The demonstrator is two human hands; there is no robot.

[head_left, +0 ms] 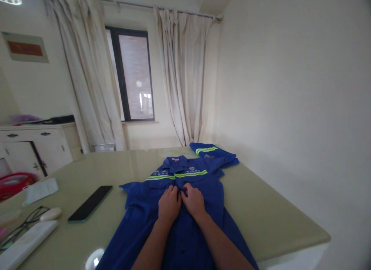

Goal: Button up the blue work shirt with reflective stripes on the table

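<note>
A blue short-sleeved work shirt with yellow-green reflective stripes lies spread on the table, its collar pointing away from me. Both hands meet at the shirt's front opening, just below the chest stripe. My left hand has its fingers bent and closed on the front edge of the cloth. Beside it, nearly touching, my right hand pinches the other side of the same opening. Whether a button sits between the fingertips is hidden. The lower part of the shirt runs under my forearms towards me.
A folded blue garment with a matching stripe lies behind the shirt, near the wall. On the left of the pale green table are a phone, glasses, a white oblong box and a white mask or cloth.
</note>
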